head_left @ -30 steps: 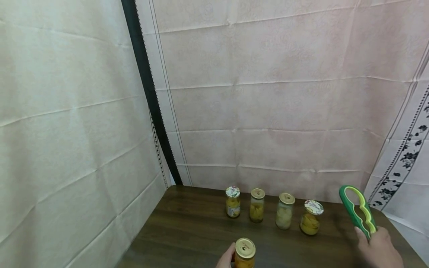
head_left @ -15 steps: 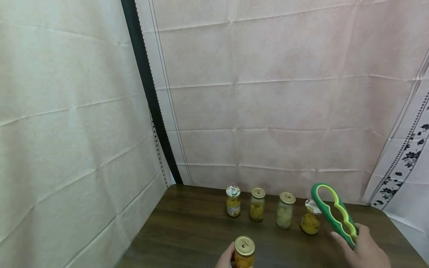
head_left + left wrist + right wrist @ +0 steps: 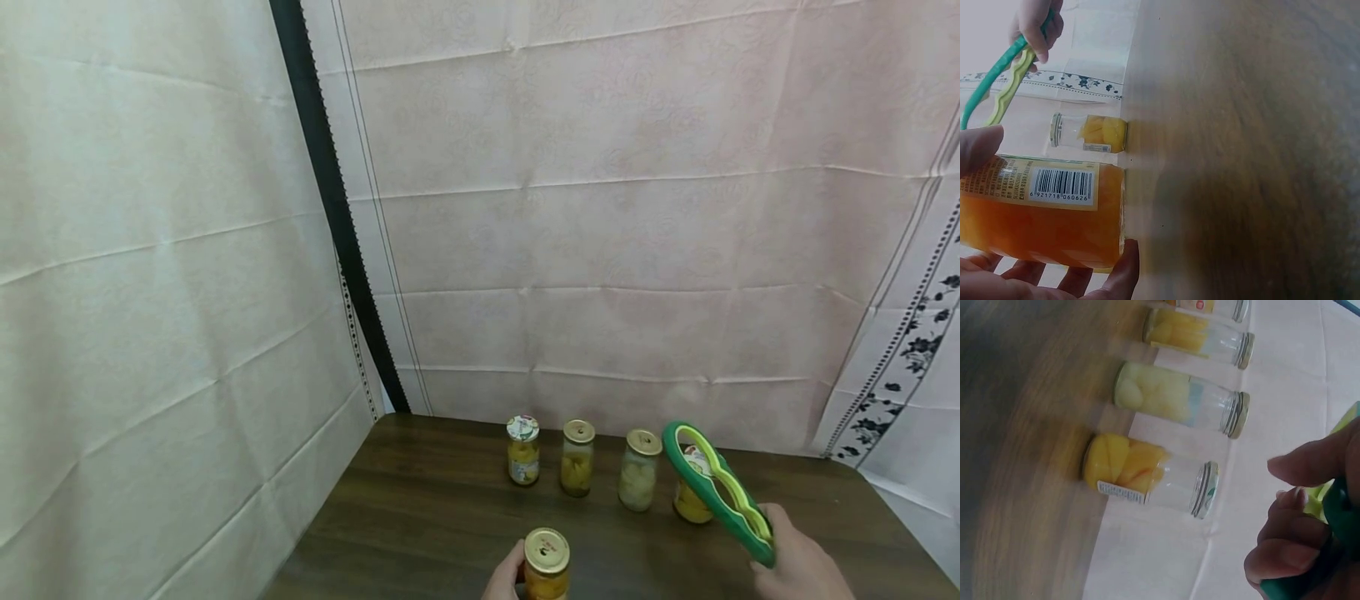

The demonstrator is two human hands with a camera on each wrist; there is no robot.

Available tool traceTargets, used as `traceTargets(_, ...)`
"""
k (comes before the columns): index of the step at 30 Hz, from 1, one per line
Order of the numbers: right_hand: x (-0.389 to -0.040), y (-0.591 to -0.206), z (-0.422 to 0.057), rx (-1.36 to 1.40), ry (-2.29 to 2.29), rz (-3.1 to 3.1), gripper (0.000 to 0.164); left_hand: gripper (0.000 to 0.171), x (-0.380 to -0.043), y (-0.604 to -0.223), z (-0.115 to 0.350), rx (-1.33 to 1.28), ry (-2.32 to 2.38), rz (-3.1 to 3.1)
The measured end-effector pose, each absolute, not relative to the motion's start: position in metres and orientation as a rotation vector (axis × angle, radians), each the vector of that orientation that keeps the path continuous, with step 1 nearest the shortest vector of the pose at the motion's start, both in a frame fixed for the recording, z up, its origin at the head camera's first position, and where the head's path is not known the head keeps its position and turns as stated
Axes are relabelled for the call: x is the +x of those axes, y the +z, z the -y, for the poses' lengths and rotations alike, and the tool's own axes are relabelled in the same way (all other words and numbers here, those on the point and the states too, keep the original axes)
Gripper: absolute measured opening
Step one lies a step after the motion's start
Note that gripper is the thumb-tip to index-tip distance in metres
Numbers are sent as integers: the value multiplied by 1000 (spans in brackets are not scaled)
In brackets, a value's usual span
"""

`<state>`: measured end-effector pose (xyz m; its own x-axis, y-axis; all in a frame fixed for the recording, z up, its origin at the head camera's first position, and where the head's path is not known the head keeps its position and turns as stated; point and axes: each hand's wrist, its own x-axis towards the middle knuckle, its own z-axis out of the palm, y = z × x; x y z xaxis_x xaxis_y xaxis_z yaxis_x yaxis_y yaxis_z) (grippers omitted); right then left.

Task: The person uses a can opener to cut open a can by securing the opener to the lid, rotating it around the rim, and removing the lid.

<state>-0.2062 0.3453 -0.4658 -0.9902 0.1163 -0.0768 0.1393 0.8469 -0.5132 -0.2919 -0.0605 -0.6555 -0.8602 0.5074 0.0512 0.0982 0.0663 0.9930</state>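
Observation:
My left hand [image 3: 504,575] grips a glass jar of orange fruit [image 3: 546,583] with a gold lid, near the front of the table. In the left wrist view this jar [image 3: 1041,231] shows its barcode label, thumb on one side and fingers round the other. My right hand [image 3: 798,558] holds a green jar opener [image 3: 714,500] with a scalloped light-green inner edge by its handle end. The opener's loop overlaps a jar of yellow fruit [image 3: 690,504] with a white patterned lid in the head view. That jar [image 3: 1125,462] stands apart from the right fingers in the right wrist view.
Along the back of the dark wooden table [image 3: 420,500] stand a jar with a patterned lid [image 3: 522,454], a gold-lidded yellow fruit jar [image 3: 577,462] and a pale fruit jar [image 3: 637,479]. Cloth curtains [image 3: 600,250] hang behind and to the left.
My right hand has moved left with the jar opener, whose loop swung from right of the jars to in front of the rightmost back jar. My left hand and its jar have barely moved.

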Motion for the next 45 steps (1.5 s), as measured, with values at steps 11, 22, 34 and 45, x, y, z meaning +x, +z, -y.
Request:
traceTargets(11,-209,-480,-334,39,-737,-3049,62,54,-289,-654,59,594,1840,-2037)
traceTargets(22,-213,-494,-298,-75,-741,-3078,63,54,-288,-663,57,687,1876,-2096)
traceTargets(34,-208,-484,-283,-165,-705,-3188,69,50,-289,-652,36,607,1800,-2014)
traceTargets(45,-199,-461,-248,-246,-612,-3257,69,57,-267,-601,26,453,1887,-1980)
